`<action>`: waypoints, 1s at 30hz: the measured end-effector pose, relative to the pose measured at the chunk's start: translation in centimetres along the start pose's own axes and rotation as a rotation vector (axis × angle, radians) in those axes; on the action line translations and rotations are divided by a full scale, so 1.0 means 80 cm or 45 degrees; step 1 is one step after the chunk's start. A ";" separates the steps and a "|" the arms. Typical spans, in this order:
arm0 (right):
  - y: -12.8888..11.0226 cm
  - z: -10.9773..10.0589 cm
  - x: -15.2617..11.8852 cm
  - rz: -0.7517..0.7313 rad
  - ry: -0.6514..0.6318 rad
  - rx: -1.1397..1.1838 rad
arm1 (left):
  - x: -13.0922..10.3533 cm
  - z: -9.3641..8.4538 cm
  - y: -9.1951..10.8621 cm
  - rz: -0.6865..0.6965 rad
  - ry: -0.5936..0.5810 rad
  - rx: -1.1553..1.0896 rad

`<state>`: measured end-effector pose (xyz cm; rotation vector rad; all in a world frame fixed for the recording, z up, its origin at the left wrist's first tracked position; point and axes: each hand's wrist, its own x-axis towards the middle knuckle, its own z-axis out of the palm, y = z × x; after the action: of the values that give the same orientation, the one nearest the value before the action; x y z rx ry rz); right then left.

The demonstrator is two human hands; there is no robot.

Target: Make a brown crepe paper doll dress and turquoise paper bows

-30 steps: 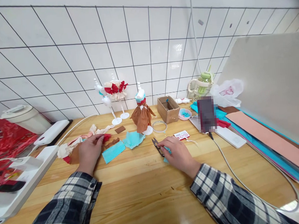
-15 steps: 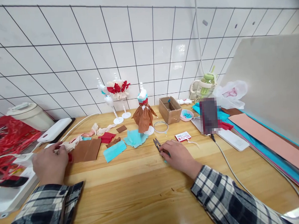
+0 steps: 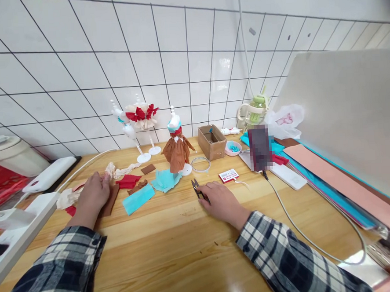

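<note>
My right hand (image 3: 221, 204) rests on the table, fingers closed round a pair of dark thread snips (image 3: 196, 189) whose blades point away from me. Curled fingers of my left hand (image 3: 94, 198) reach down among paper scraps, over a brown crepe paper sheet (image 3: 110, 203); whatever its fingertips hold is hidden. Cream crumpled strips (image 3: 125, 170) lie just past that hand, and a red piece (image 3: 128, 181) is beside it. Nearer the middle are a blue rectangle (image 3: 139, 199) and a crumpled light-blue piece (image 3: 166, 180). A small mannequin in a brown paper dress (image 3: 177, 153) stands behind them.
Two more mannequins on stands (image 3: 143, 158) are by the tiled wall. A cardboard box (image 3: 212, 145), a pink dish (image 3: 233, 148), a wire ring (image 3: 201, 164) and a small red-white box (image 3: 229, 175) sit mid-table. Paper sheets (image 3: 329, 173) lie right, a power strip (image 3: 28, 231) left.
My left hand has moved right, from the cream strip near the power strip to over the brown sheet. My right hand keeps the snips. The view has swung slightly right.
</note>
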<state>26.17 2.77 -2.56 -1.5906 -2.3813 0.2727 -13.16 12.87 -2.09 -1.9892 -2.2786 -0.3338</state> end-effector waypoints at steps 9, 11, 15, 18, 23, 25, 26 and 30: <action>-0.009 0.002 0.010 0.058 -0.004 -0.026 | -0.020 -0.018 -0.001 0.004 0.415 0.016; -0.015 0.002 0.012 0.080 -0.006 -0.051 | -0.028 -0.026 0.012 0.120 0.699 -0.035; -0.027 0.007 0.006 0.099 0.022 -0.092 | -0.070 -0.037 0.068 0.758 0.768 -0.142; -0.031 0.009 -0.001 0.076 0.031 -0.078 | -0.119 -0.034 0.126 0.821 0.332 -0.453; -0.027 -0.004 -0.009 0.081 0.324 0.167 | -0.171 -0.021 0.192 0.379 -0.127 -0.827; -0.030 -0.010 -0.012 0.061 0.394 0.423 | -0.179 -0.018 0.204 0.319 -0.227 -0.864; -0.033 -0.012 -0.014 0.067 0.370 0.583 | -0.182 -0.016 0.208 0.320 -0.274 -0.879; -0.056 -0.006 -0.023 0.106 0.096 1.080 | -0.191 -0.011 0.219 0.371 -0.401 -0.950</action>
<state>23.07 -0.60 -0.99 -1.2329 -1.7459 1.0467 6.29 0.04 -2.77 -2.8592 -2.1641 -1.0264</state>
